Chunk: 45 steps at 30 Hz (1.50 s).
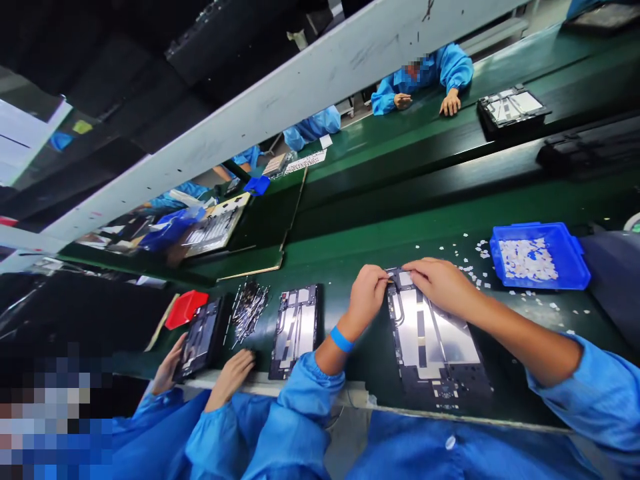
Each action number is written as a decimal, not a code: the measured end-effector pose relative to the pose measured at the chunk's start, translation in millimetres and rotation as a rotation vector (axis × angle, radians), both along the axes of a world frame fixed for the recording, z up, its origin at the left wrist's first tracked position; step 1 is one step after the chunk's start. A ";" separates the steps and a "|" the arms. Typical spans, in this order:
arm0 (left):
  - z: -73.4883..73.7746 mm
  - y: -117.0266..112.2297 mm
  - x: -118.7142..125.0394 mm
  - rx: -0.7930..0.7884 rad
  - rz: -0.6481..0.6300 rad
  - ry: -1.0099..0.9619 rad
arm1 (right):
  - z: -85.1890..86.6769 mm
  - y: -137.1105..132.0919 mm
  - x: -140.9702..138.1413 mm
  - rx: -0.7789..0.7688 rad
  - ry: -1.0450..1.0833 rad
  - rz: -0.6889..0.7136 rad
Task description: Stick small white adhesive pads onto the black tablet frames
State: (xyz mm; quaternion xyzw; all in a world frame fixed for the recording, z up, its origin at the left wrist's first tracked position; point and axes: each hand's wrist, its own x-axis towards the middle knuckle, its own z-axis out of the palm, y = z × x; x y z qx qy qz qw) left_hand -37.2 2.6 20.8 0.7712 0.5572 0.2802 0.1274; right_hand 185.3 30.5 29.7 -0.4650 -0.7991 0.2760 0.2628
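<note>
An opened electronic device with a black frame and shiny silver panels lies in front of me on the green bench. At its upper left corner is my left hand, a blue band round the wrist. Thumb and fingers are pinched there, on something too small to make out. My right hand reaches over the upper right corner, fingertips closed together at the top edge. Whatever they grip is hidden. A similar device lies left of my left forearm.
Right of the device stands a blue tray of small white pieces, with more scattered around it. Farther left are a pile of thin strips, a red tray and a co-worker's hands. Beyond the bench runs a dark conveyor carrying another device.
</note>
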 end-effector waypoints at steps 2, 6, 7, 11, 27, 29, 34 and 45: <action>-6.5 -1.8 1.3 0.027 -0.018 -0.103 | 2.2 8.2 -12.4 -0.071 0.040 0.061; -10.2 -6.0 7.5 -0.025 0.026 -0.247 | 2.3 14.6 -25.0 -0.203 0.091 0.061; -9.2 -8.4 10.1 -0.057 0.084 -0.278 | 2.1 13.5 -25.1 -0.220 0.114 0.037; -1.3 -21.7 23.8 -0.198 0.211 -0.362 | 3.8 2.4 -22.0 -0.235 0.222 -0.050; 1.0 -17.4 31.6 -0.314 0.293 -0.829 | -21.2 -12.5 -26.5 0.010 0.336 0.064; 0.2 -17.8 30.8 -0.328 0.283 -0.869 | -19.0 -8.4 -28.7 -0.020 0.321 -0.017; -1.2 -20.6 30.1 -0.272 0.300 -0.804 | -14.7 0.2 -35.9 -0.067 0.302 -0.026; -8.4 -20.4 35.1 -0.097 0.324 -0.683 | -21.2 -10.2 -31.5 0.154 0.028 -0.046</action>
